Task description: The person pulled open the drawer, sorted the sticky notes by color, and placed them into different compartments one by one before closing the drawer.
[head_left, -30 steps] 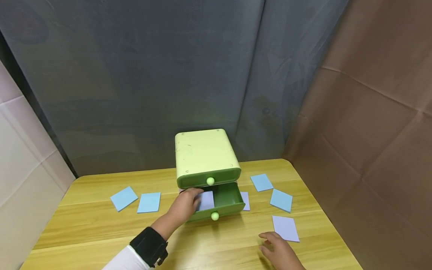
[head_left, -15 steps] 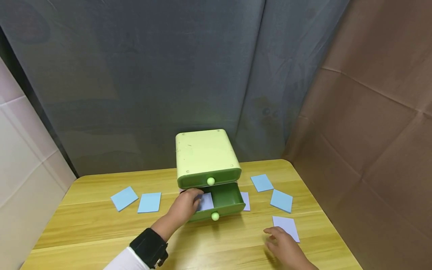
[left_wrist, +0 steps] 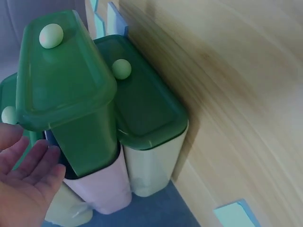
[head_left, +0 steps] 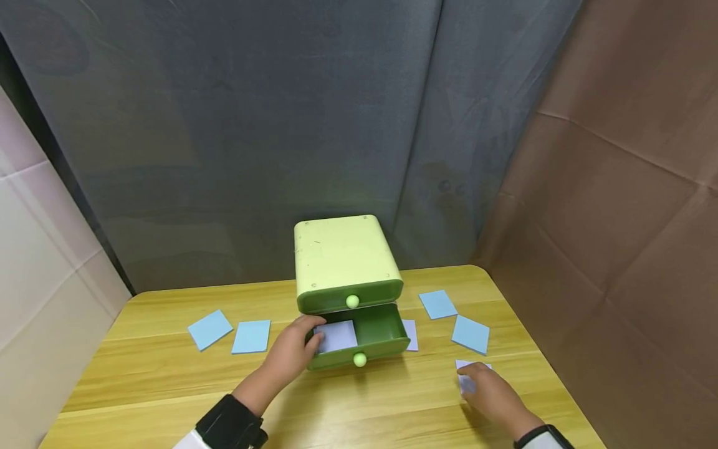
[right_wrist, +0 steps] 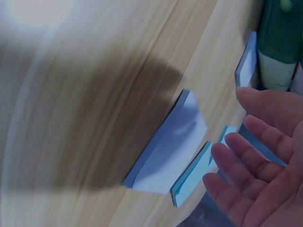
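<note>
A small drawer cabinet (head_left: 344,255) with a pale yellow-green top and green drawer fronts stands on the table. Its middle drawer (head_left: 378,324) is pulled out, and a purple sticky note pad (head_left: 339,335) lies inside on the left. My left hand (head_left: 287,354) is at that drawer's left edge, fingers loosely bent, gripping nothing; the left wrist view shows its fingers beside the drawer (left_wrist: 85,142). Over another purple sticky note pad (right_wrist: 170,146) on the table hovers my right hand (head_left: 496,394), fingers relaxed and apart from the pad, covering much of it in the head view.
Two blue sticky note pads (head_left: 251,337) lie left of the cabinet. Two more blue pads (head_left: 470,334) lie to its right. A purple pad (head_left: 411,335) is partly hidden behind the drawer. Grey cloth (head_left: 252,143) hangs behind the table, brown cloth (head_left: 628,218) at the right.
My left hand has drawn back leftward out of the drawer, leaving the purple pad lying there. My right hand has moved right, over the purple pad on the table.
</note>
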A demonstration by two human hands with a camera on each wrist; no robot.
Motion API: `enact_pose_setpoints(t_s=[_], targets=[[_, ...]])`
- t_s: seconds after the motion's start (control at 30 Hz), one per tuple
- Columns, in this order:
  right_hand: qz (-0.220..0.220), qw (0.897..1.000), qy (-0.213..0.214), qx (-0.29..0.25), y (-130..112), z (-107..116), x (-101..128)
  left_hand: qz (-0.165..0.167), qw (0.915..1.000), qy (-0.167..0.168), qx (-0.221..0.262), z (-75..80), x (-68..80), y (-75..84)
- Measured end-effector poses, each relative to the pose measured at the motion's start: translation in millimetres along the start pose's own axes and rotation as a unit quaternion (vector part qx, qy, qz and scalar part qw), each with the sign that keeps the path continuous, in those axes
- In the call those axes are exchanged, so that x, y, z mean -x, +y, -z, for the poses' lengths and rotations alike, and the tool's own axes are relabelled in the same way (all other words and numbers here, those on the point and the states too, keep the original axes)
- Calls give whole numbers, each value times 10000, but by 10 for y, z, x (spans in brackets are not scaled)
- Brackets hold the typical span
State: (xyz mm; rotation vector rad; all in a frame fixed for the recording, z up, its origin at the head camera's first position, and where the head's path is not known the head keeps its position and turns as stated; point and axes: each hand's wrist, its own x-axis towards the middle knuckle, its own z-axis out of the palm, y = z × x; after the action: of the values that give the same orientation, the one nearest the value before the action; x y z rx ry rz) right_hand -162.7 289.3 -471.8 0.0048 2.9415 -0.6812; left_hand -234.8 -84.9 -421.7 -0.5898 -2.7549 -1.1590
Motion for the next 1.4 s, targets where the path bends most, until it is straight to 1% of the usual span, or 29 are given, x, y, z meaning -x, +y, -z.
enact_pose_setpoints(t_s=[0.17, 0.23, 0.3, 0.4, 0.57, 0.73, 0.9, 1.07, 1.23, 1.4], targets=[[98, 9997, -146, 196, 137, 17, -103, 181, 9996, 220, 58, 73, 110, -29], [91, 9995, -197, 224, 181, 28, -136, 181, 9992, 362, 72, 115, 157, -53], [110, 9992, -246, 291, 216, 42, -166, 163, 9985, 518, 45, 159, 202, -89], [189, 9985, -238, 462, 243, 64, -201, 241, 9977, 627, 15, 220, 256, -168], [385, 9962, -135, 767, 281, 73, -251, 638, 9966, 505, -98, 294, 350, -324], [488, 9937, -99, 1008, 338, 58, -308, 884, 9949, 400, -258, 357, 423, -462], [505, 9939, -189, 963, 368, 39, -373, 1149, 9925, 369, -217, 421, 478, -569], [540, 9939, -378, 887, 363, 35, -424, 1205, 9915, 440, -207, 460, 514, -620], [501, 9937, -469, 885, 385, 13, -455, 1247, 9906, 522, -189, 479, 533, -653], [434, 9950, -469, 765, 414, -14, -481, 1241, 9910, 440, -258, 477, 541, -694]])
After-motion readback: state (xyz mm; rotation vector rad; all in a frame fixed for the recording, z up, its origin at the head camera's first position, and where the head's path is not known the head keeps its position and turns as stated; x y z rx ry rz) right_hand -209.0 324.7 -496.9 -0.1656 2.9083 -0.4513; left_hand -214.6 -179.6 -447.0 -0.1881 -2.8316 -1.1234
